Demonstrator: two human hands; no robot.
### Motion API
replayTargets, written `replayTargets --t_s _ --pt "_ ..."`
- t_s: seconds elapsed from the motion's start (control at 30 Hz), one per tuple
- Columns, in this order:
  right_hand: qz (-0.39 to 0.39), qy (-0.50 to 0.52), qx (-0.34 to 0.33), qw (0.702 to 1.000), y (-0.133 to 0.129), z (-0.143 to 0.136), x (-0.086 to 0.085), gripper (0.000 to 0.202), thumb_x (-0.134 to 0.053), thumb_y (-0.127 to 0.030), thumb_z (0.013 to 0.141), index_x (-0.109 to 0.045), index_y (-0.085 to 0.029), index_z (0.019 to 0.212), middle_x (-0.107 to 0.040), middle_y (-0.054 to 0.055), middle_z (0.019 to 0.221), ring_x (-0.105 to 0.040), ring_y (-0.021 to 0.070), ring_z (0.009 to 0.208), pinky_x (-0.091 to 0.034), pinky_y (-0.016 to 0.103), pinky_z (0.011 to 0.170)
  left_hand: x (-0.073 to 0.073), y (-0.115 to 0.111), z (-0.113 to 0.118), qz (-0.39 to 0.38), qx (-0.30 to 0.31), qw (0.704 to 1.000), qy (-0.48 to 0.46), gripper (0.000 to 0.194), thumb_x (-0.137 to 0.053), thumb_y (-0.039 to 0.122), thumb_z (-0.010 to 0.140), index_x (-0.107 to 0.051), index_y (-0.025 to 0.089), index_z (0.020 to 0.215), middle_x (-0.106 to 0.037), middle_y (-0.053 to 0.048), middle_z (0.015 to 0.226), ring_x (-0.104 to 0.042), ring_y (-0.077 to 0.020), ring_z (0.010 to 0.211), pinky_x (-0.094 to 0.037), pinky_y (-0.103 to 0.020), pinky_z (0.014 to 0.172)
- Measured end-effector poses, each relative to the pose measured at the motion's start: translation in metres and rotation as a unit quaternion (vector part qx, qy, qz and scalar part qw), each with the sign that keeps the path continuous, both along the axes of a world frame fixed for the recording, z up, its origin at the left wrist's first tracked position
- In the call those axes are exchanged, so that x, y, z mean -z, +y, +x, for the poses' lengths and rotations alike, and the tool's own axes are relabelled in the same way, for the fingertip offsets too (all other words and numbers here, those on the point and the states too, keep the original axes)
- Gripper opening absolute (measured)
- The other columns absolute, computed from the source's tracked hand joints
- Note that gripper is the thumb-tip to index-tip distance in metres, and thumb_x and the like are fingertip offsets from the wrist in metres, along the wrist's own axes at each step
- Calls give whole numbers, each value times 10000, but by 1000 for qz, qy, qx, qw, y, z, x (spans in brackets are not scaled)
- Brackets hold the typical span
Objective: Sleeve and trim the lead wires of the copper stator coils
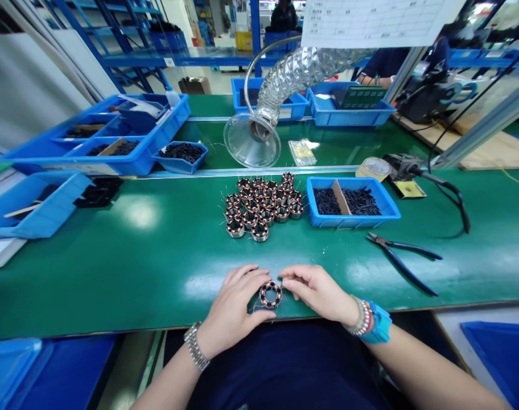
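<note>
A ring-shaped copper-wound coil (270,295) rests near the table's front edge, its opening facing up. My left hand (241,296) curves around its left side, with the thumb below it and the fingers above, gripping it. At the coil's right side, my right hand (313,289) has thumb and forefinger pinched together on something small and dark by a wire. Thin wire ends stick out under the coil. Beyond my hands stands a group of several similar coils (266,214).
Right of the coils is a blue bin (353,222) of short black pieces. Pliers (402,259) lie at the right, near a soldering tool (407,166). A clear extraction funnel (251,142) hangs behind the coils. Blue trays (146,156) stand at the left. A co-worker's arm (377,77) shows at the back.
</note>
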State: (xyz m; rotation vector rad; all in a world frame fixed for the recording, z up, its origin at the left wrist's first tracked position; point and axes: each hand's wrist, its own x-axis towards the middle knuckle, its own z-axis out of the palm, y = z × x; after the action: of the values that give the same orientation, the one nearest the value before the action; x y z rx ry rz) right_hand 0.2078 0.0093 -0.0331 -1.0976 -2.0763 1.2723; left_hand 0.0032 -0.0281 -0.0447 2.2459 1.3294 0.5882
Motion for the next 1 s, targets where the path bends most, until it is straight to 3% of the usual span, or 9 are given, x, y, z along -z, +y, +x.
replayTargets --t_s 0.13,0.23,0.47,0.57,0.63,0.7,0.83,0.93,1.0 --pt "241 -4 -18 970 -4 10 3 202 -458 -188 830 -546 -159 1009 -600 67 926 -533 131 861 -446 271 761 -5 -1 6 -61 -20 995 -71 409 -626 368 702 -527 218 1069 -562 -72 1109 -425 -259 1108 -316 -437 945" --pt "363 -24 -61 929 -8 13 1 189 -477 -140 812 -545 -162 987 -600 63 917 -521 132 820 -450 264 699 -14 -5 8 -178 -19 968 -178 399 -649 339 687 -544 212 1051 -554 -60 1091 -473 -223 1041 -340 -365 923" --pt "499 24 -105 860 -9 17 -14 169 -495 -115 790 -540 -117 953 -616 69 840 -519 147 781 -451 281 665 -22 -20 15 -448 -22 746 -492 405 -642 371 685 -583 135 1008 -610 -66 881 -547 -170 796 -405 -265 722" --pt "533 23 -126 837 -9 18 -18 164 -492 -124 786 -549 -102 938 -618 76 820 -519 160 775 -445 293 649 -23 -25 21 -479 -31 691 -540 417 -635 394 684 -596 99 976 -619 -88 829 -561 -178 771 -409 -278 722" --pt "520 28 -120 845 -12 16 -19 130 -490 -110 772 -556 -107 883 -608 72 770 -506 150 725 -431 288 624 -24 -26 24 -472 -30 708 -524 438 -639 419 675 -587 111 982 -615 -83 847 -560 -173 775 -415 -276 729" --pt "439 50 -97 892 -17 13 -20 91 -463 -104 769 -548 -126 795 -579 58 710 -477 131 665 -411 277 604 -26 -27 24 -427 -26 778 -461 455 -665 409 653 -561 148 1010 -605 -65 886 -556 -173 793 -428 -276 722" --pt "22 121 -8 992 -27 2 -20 150 -424 -172 766 -454 -165 619 -450 -14 561 -389 84 531 -348 228 513 -30 -25 20 -98 -12 971 -217 329 -624 241 715 -530 227 1030 -596 -54 1014 -521 -219 961 -390 -383 866" --pt "-295 174 22 939 -28 -2 -21 168 -420 -233 748 -393 -171 595 -356 -54 486 -291 54 428 -250 190 410 -32 -24 16 174 16 984 -36 340 -504 92 772 -521 283 1052 -601 -25 1068 -461 -225 1080 -247 -482 975" --pt "-326 160 14 931 -27 -1 -22 197 -427 -280 767 -414 -165 608 -394 -44 498 -309 53 426 -257 187 403 -32 -24 13 230 17 973 14 386 -488 54 767 -493 285 1076 -605 -19 1067 -453 -215 1093 -235 -490 983"
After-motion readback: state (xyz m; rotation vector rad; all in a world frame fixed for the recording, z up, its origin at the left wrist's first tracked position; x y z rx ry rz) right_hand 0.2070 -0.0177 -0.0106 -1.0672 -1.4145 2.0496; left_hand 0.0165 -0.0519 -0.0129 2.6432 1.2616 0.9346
